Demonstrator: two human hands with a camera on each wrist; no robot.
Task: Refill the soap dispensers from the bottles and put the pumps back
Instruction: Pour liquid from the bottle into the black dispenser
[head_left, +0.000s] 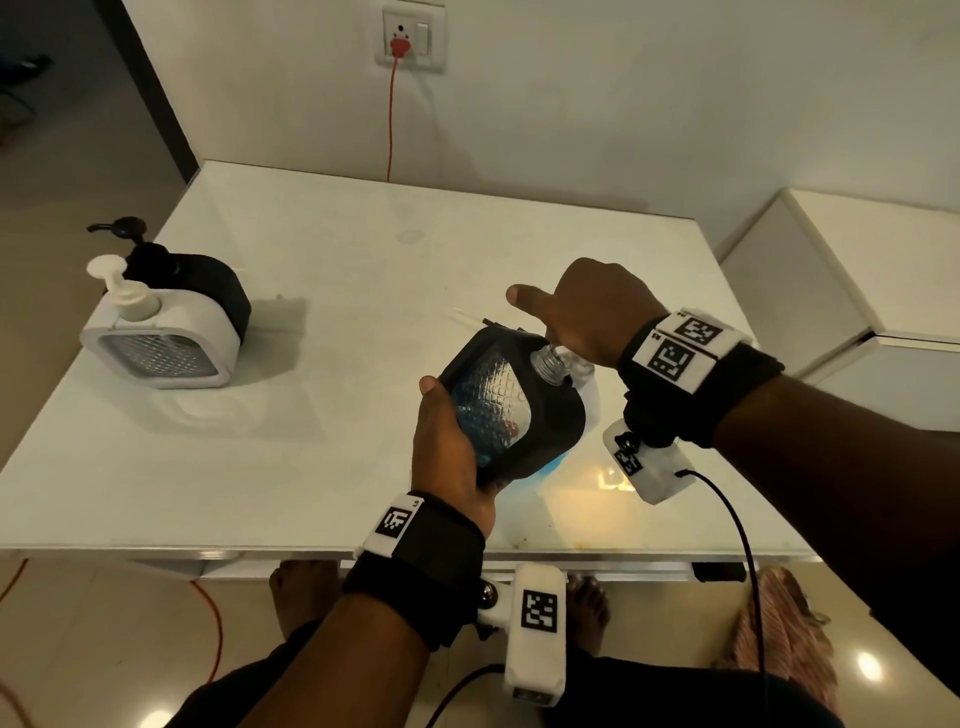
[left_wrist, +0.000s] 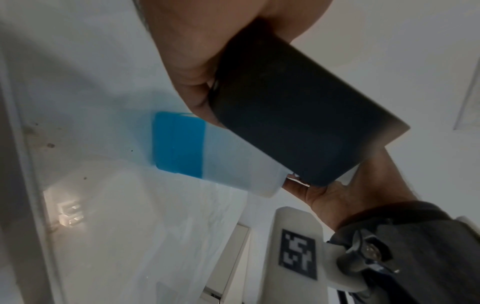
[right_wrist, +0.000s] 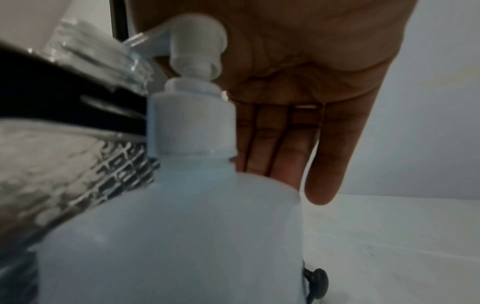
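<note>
Glossy table, matt plastic
The tabletop (head_left: 322, 467) looks smooth and reflective; the black dispenser (head_left: 550, 431) has a matt shell and an embossed clear window

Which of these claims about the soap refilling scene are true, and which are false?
1. The left hand holds a black dispenser. True.
2. That dispenser has its pump on. False: its clear neck is open.
3. A white dispenser stands on the table with its pump on. True.
4. The white bottle holds red liquid. False: the liquid is blue.
5. The right hand makes a fist. False: its fingers are straight.
</note>
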